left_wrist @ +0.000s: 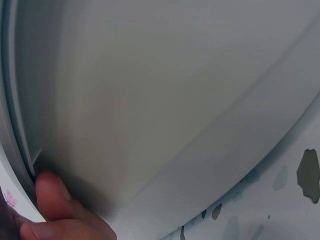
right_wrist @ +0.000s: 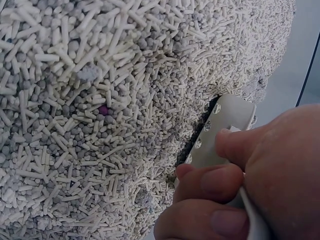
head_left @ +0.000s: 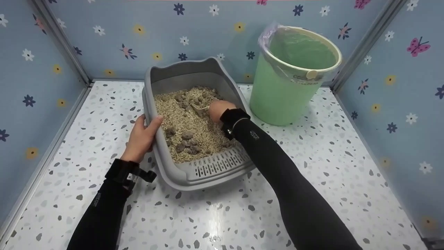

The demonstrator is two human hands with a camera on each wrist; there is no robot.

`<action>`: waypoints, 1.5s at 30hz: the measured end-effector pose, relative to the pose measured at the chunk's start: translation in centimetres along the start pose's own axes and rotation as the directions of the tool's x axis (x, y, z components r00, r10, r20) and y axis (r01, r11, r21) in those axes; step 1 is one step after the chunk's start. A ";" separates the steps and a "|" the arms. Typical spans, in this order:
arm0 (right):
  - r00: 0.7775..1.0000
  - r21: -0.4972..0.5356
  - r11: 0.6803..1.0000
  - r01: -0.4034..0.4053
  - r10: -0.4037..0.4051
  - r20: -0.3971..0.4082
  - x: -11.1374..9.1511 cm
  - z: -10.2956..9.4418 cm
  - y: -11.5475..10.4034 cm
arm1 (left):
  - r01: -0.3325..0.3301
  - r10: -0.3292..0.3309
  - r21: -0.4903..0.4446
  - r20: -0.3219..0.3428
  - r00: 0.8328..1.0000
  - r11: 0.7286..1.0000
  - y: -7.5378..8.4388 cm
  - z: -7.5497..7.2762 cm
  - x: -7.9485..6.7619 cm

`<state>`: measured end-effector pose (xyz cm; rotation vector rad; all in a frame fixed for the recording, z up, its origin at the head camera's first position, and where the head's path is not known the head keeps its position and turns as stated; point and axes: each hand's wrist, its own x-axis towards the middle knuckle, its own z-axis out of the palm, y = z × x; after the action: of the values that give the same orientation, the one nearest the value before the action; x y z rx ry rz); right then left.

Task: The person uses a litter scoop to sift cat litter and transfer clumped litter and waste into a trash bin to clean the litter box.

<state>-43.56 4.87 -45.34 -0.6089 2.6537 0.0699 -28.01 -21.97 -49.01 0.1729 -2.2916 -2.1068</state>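
A grey litter box full of pale litter pellets sits at an angle on the floor. My left hand grips its left rim, thumb on top. In the left wrist view, fingers curl under that rim against the outer wall. My right hand reaches inside and holds a pale litter scoop by its handle. The scoop's perforated edge is pushed into the litter in the right wrist view. Dark clumps lie near the front left, and more clumps lie just beyond the scoop.
Right of the box stands a green bin lined with a thin plastic bag. A slotted ledge runs along the box's front. Flower-patterned wall panels enclose the speckled floor at the back and sides.
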 end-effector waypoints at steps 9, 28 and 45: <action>1.000 0.003 1.000 0.002 -0.002 0.011 -0.6 -0.7 -0.8 | -0.004 0.004 -0.002 -0.009 1.000 1.000 0.0 -0.1 0.1; 0.998 0.041 0.999 0.010 -0.008 -0.068 1.8 -0.2 -1.5 | -0.008 0.008 0.001 0.009 1.000 1.000 0.3 0.2 -0.6; 0.981 0.038 0.997 0.065 -0.057 -0.186 0.0 -0.9 -1.2 | 0.003 -0.003 -0.001 -0.008 1.000 1.000 0.1 0.0 -0.3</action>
<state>-43.36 3.67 -44.49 -0.7128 2.8038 -0.0655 -27.76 -21.94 -48.95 0.1839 -2.2878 -2.1045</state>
